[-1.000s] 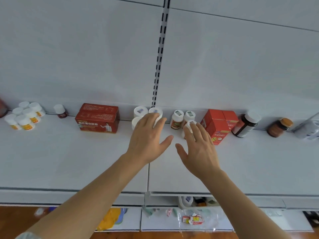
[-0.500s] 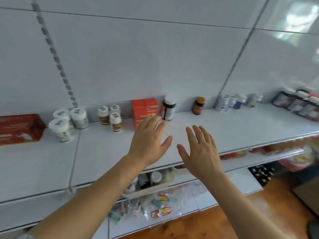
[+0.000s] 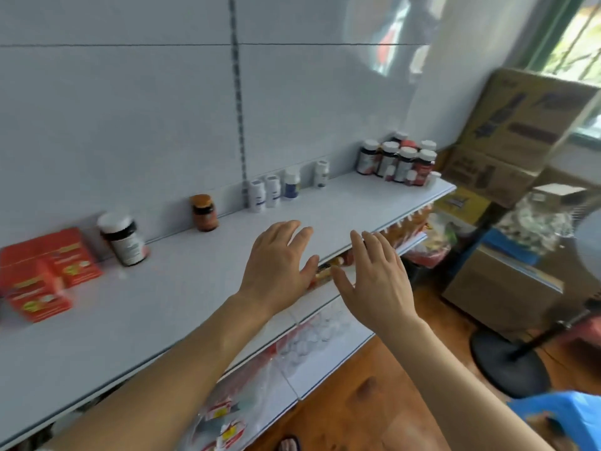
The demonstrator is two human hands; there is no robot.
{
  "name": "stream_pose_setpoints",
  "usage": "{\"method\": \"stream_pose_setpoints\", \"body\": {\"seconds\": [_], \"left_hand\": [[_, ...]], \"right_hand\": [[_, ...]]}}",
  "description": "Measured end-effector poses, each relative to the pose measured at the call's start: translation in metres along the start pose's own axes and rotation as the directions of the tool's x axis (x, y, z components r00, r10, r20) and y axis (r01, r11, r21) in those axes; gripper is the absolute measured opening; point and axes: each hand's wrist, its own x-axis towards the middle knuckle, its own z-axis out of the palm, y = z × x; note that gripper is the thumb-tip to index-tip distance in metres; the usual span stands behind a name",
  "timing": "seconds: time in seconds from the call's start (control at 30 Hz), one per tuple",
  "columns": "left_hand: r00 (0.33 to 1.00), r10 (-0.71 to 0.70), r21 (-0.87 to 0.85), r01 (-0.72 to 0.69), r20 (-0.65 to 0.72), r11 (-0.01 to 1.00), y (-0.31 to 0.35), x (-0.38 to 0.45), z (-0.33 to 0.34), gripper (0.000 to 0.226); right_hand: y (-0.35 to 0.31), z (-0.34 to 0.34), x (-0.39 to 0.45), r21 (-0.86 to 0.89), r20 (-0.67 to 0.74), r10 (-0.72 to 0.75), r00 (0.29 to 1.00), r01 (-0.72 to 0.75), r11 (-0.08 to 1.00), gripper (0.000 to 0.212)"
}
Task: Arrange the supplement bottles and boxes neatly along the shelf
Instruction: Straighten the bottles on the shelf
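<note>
Both hands, left [image 3: 279, 262] and right [image 3: 377, 278], released, empty over shelf [image 3: 182, 288]. Bottles [image 3: 398, 159] scattered along back wall, boxes [image 3: 48, 271] far left. Risk: hasty reach topples bottles.

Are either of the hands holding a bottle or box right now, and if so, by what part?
Nothing is held. The left hand and right hand are both open, fingers spread, above the shelf front.

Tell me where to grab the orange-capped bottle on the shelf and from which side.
Grip the orange-capped bottle around its body, just under the cap, coming from the front. It stands upright against the back wall with clear space either side, so fingers can wrap it there.
</note>
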Motion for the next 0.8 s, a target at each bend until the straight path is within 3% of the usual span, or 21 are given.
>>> {"method": "stream_pose_setpoints", "body": {"seconds": [0.37, 0.6, 0.8], "left_hand": [[0.984, 0.177, -0.124, -0.174, 0.01, 0.977, 0.092, 0.188, 0.111, 0.049], [0.974, 0.209, -0.16, -0.193, 0.086, 0.968, 0.134, 0.263, 0.177, 0.046], [0.982, 0.152, -0.149, -0.135, 0.112, 0.98, 0.17, 0.328, 0.236, 0.047]], "right_hand": [[0.168, 0.0, 0.101, -0.099, -0.042, 0.177, 0.983, -0.18, 0.979, 0.071], [0.257, 0.02, 0.148, -0.062, -0.042, 0.222, 0.974, -0.224, 0.973, 0.064], [0.346, 0.049, 0.198, -0.021, -0.009, 0.196, 0.981, -0.196, 0.98, 0.065]]}}
